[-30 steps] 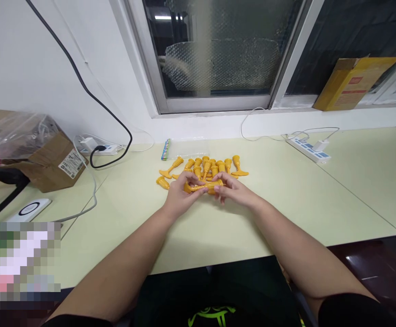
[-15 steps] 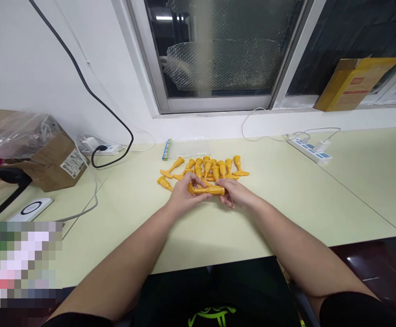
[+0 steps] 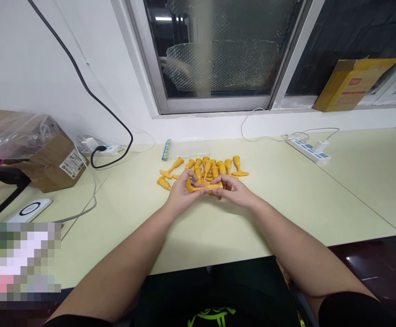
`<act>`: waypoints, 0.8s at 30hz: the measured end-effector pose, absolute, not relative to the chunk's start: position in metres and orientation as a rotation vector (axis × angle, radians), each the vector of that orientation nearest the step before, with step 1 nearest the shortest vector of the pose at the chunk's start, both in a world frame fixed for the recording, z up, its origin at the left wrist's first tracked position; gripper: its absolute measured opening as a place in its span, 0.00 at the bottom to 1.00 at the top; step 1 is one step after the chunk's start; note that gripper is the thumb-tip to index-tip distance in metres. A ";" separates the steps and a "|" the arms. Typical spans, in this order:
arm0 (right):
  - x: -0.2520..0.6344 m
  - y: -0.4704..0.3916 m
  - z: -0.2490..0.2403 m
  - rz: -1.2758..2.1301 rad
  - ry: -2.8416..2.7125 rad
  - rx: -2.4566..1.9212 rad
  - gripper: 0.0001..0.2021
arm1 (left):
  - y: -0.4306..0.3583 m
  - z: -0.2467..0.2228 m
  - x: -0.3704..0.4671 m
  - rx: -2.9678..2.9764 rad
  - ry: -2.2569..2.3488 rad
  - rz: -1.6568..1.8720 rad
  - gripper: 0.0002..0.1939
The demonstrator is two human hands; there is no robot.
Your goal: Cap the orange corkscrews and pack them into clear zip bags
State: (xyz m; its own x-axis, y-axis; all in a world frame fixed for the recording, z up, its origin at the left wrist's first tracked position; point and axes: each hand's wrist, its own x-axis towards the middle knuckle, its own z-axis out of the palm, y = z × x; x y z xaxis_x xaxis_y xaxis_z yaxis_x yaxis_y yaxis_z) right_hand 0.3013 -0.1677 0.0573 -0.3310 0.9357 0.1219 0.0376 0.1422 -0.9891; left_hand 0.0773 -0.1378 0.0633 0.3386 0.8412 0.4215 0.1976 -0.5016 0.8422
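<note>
The left hand (image 3: 180, 193) and right hand (image 3: 234, 191), fingers curled closed, grip opposite ends of a yellow ridged plastic T-handled piece (image 3: 213, 187) above the pale-green tabletop (image 3: 214, 231).

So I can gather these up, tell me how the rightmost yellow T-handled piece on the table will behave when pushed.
The rightmost glossy yellow T-handled piece looks like moulded plastic, so it should stay stiff. Its round barrel may start to roll, but the wide crossbar would probably check that.
</note>
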 end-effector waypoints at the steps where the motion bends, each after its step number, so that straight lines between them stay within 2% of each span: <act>1: 0.300 -0.167 0.058 1.363 -1.523 -1.008 0.17 | -0.139 0.064 0.078 1.938 0.924 1.198 0.22; 5: 0.297 -0.166 0.059 1.474 -1.418 -1.130 0.21 | -0.142 0.063 0.079 2.031 0.931 1.214 0.21; 12: 0.303 -0.164 0.060 1.420 -1.412 -1.101 0.23 | -0.134 0.058 0.076 1.885 0.782 1.129 0.20; 19: 0.306 -0.165 0.053 1.047 -1.564 -1.007 0.18 | -0.126 0.057 0.076 1.719 0.722 1.111 0.19; 24: 0.309 -0.166 0.053 1.036 -1.627 -0.964 0.17 | -0.126 0.062 0.076 1.651 0.751 1.066 0.21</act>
